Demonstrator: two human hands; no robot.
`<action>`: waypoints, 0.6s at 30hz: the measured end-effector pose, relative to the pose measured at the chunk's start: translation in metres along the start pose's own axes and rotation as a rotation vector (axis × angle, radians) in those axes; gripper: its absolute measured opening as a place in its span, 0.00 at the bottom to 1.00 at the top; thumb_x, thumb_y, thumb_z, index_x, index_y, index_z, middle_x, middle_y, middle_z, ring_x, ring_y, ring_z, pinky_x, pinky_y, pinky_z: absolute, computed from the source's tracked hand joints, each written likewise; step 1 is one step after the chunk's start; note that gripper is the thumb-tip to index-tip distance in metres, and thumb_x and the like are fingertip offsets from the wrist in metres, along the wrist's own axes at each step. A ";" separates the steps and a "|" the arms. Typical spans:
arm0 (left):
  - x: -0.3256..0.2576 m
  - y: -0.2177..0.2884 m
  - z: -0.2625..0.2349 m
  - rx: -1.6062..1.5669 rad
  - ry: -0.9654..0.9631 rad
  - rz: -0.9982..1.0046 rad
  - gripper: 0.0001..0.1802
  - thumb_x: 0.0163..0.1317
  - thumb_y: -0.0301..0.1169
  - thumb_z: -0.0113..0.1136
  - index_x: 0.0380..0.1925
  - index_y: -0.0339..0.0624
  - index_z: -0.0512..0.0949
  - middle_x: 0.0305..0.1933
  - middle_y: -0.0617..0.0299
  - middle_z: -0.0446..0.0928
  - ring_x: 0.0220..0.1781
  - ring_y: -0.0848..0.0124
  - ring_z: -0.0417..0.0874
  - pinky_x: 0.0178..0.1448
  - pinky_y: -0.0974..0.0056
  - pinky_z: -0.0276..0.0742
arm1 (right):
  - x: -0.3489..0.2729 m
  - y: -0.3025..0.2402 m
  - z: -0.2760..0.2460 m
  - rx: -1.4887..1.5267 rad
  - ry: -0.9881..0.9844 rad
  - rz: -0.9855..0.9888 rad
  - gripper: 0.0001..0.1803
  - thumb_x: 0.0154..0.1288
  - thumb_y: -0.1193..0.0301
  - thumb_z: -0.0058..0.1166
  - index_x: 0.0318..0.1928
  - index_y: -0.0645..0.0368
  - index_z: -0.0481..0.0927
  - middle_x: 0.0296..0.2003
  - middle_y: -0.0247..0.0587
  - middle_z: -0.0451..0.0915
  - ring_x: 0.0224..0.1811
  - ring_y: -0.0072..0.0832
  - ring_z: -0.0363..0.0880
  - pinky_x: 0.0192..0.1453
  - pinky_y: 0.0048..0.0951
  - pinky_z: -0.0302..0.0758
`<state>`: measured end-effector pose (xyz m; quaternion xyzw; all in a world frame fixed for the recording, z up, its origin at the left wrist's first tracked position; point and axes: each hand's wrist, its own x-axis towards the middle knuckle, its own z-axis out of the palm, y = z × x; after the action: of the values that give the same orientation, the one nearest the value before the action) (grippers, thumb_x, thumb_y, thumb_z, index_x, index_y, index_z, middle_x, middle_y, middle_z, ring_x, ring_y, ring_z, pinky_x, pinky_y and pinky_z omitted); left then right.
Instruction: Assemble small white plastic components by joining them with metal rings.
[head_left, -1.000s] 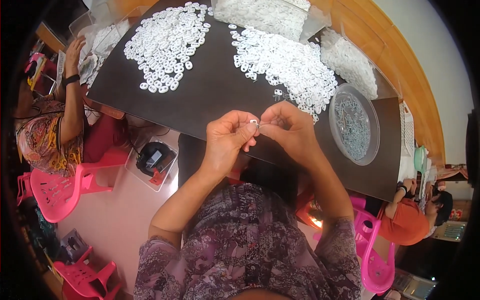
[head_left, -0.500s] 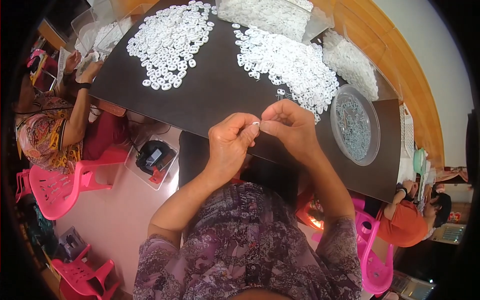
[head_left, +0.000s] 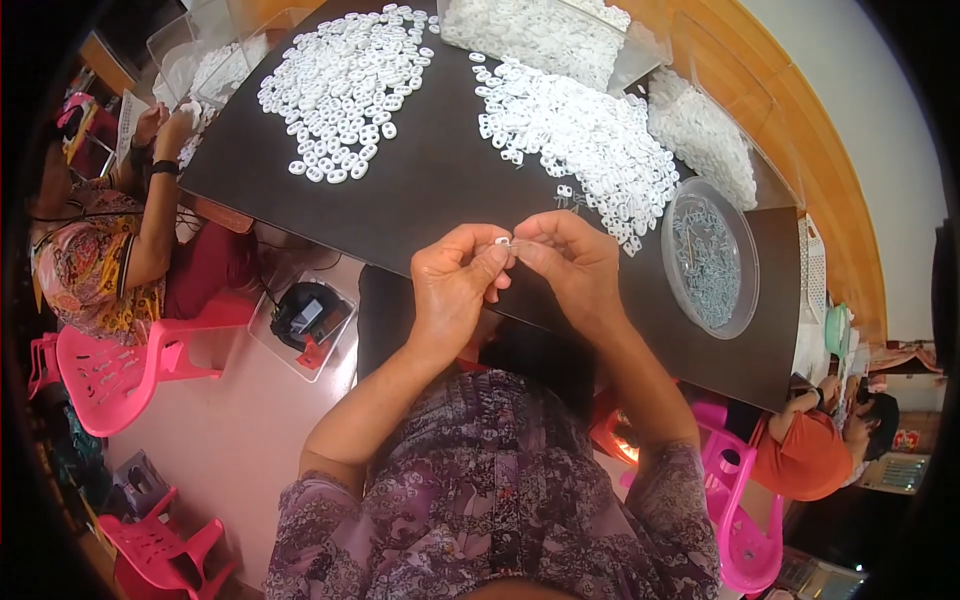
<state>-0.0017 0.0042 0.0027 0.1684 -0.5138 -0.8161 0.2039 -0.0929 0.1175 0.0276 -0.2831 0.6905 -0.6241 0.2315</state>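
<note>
Over the table's near edge, my left hand (head_left: 455, 285) pinches a small white plastic piece (head_left: 503, 241) between thumb and forefinger. My right hand (head_left: 578, 270) meets it from the other side, thumb and fingertips pressed together against the piece; whatever those fingertips hold is too small to make out. Just beyond my hands, a few loose grey screws (head_left: 566, 202) lie on the dark tabletop. A heap of small white pieces (head_left: 585, 130) spreads behind them. At the right, a clear round tub (head_left: 667, 240) holds many grey screws (head_left: 710, 265).
Another heap, of white two-holed ovals (head_left: 345, 90), lies at the far left of the table (head_left: 440, 170). Clear bins of white pieces (head_left: 700, 140) stand along the back. One person (head_left: 110, 240) works at the left, another (head_left: 805, 450) at the right. Pink chairs (head_left: 110, 370) stand around.
My hands have shifted slightly left, still together at the white piece. My right fingertips have closed in on it. The person at the left has raised a hand.
</note>
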 end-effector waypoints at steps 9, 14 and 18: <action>-0.002 -0.001 0.005 0.018 0.027 -0.007 0.06 0.62 0.22 0.55 0.36 0.30 0.77 0.28 0.60 0.78 0.24 0.79 0.75 0.25 0.76 0.71 | -0.005 0.004 0.014 -0.314 0.114 -0.086 0.03 0.60 0.79 0.48 0.35 0.66 0.74 0.28 0.36 0.77 0.31 0.19 0.75 0.38 0.21 0.73; -0.001 -0.007 0.003 -0.032 0.023 -0.049 0.05 0.61 0.22 0.54 0.35 0.31 0.77 0.28 0.63 0.77 0.24 0.81 0.74 0.25 0.77 0.69 | -0.006 0.018 0.016 -0.376 0.151 -0.202 0.02 0.58 0.77 0.49 0.32 0.62 0.73 0.26 0.40 0.73 0.31 0.35 0.74 0.37 0.32 0.71; 0.004 -0.007 0.002 -0.054 0.000 -0.068 0.06 0.61 0.22 0.55 0.36 0.30 0.76 0.28 0.60 0.77 0.24 0.79 0.75 0.25 0.76 0.70 | -0.004 0.003 0.002 -0.382 0.077 -0.168 0.04 0.57 0.75 0.51 0.32 0.62 0.77 0.29 0.41 0.76 0.34 0.36 0.75 0.39 0.32 0.71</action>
<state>-0.0068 0.0064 -0.0030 0.1802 -0.4855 -0.8362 0.1804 -0.0890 0.1195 0.0245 -0.3544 0.7786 -0.5092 0.0940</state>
